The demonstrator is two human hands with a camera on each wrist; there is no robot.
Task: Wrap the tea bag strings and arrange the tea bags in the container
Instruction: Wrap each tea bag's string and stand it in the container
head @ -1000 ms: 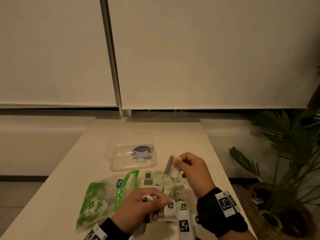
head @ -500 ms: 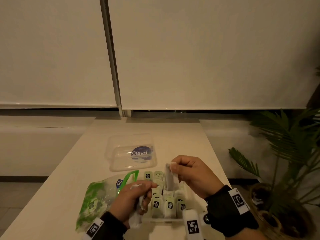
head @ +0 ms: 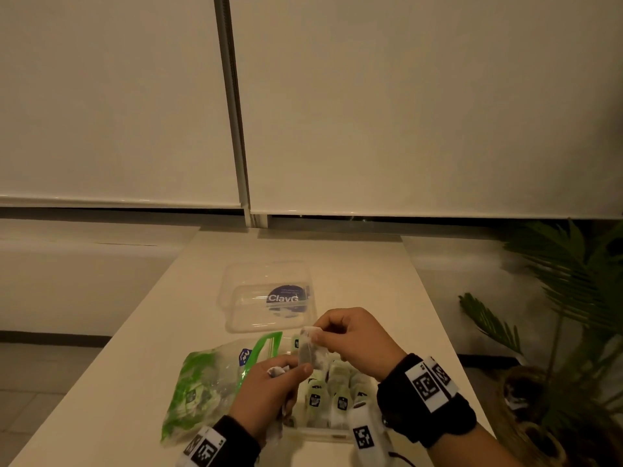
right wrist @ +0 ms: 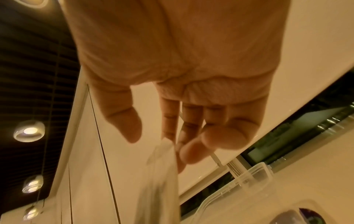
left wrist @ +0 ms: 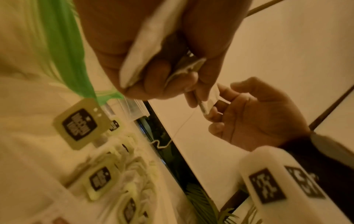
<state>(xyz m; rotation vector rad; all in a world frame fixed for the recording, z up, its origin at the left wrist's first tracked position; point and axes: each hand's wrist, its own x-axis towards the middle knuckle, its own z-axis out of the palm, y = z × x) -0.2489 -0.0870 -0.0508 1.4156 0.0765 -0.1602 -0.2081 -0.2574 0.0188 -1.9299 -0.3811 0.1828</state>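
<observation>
Right hand pinches the white paper tea bag; left hand grips its thin string — slack could tangle or slip off, I judge.

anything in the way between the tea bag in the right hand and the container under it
Nothing solid blocks the drop. The right hand pinches the tea bag directly above the open container; its lid lies apart, farther back. The container already holds packed tea bags, and the left hand sits at its left edge, holding another bag.
</observation>
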